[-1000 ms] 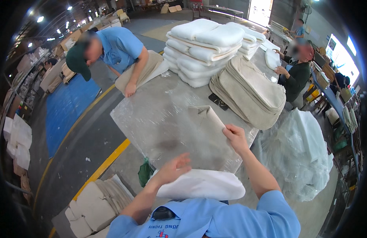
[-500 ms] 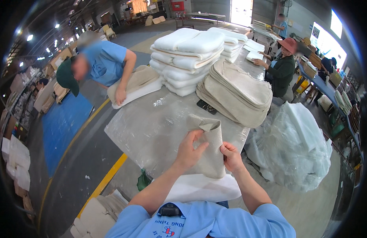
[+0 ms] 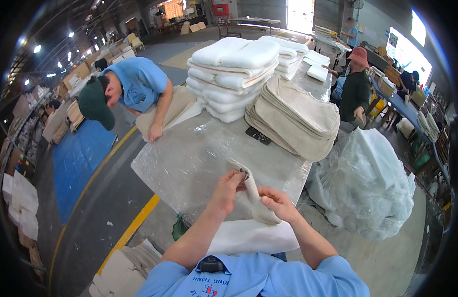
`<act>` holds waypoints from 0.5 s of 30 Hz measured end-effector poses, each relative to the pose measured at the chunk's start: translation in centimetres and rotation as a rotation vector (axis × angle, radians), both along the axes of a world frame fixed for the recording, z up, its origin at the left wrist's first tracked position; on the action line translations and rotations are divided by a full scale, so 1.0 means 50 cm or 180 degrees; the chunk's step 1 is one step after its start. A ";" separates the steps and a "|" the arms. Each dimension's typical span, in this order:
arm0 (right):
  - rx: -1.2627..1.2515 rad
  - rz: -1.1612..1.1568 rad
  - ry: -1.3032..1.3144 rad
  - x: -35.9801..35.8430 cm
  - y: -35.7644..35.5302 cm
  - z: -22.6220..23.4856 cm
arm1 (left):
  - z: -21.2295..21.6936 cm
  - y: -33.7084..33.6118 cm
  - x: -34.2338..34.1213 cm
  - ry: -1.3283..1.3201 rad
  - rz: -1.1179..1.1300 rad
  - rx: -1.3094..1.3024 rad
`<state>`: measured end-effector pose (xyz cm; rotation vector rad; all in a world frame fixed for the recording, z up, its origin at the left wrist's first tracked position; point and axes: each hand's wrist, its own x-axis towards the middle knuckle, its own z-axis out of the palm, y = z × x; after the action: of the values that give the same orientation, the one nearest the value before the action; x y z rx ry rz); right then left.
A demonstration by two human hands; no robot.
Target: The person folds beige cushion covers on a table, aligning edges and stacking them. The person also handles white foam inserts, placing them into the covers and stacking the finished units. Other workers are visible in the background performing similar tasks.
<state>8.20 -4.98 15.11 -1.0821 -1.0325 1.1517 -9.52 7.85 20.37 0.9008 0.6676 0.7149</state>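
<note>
A beige fabric cushion cover [image 3: 256, 198], bunched into a narrow upright fold, is held above the near end of the plastic-covered table [image 3: 189, 158]. My left hand [image 3: 228, 190] pinches its upper part, fingers closed at the opening. On the other side my right hand [image 3: 279, 203] grips the fold between thumb and fingers. Below the cover, close against my body, lies a white padding sheet [image 3: 254, 237]. Beyond my hands a stack of similar beige covers [image 3: 296, 116] rests on the table, with a small black item [image 3: 257, 134] beside it.
Tall piles of folded white padding [image 3: 234, 74] stand at the table's far side. A big bag of clear plastic [image 3: 362, 183] sits right. At left a co-worker in a green cap [image 3: 97, 104] leans over a beige cover; another in a red hat [image 3: 356, 74] is at far right.
The cover has gone from a wide flap to a narrow, bunched fold, and my right hand has shifted left. The co-worker at left bends lower; the red-hatted one has drawn a hand back.
</note>
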 end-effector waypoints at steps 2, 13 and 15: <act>0.0202 -0.0411 0.0087 -0.047 0.015 0.084 | -0.002 -0.009 -0.004 0.0067 0.0014 0.0439; -0.0002 -0.1331 -0.0023 0.090 0.090 0.155 | 0.072 0.036 -0.017 0.0423 -0.0092 0.1583; 0.0136 -0.1592 -0.0097 0.134 0.100 0.157 | 0.093 0.061 -0.011 0.0248 0.0038 0.1277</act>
<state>14.90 0.02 22.96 -1.2378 -0.7446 0.7081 -10.05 10.89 25.02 1.2988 0.6079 0.8439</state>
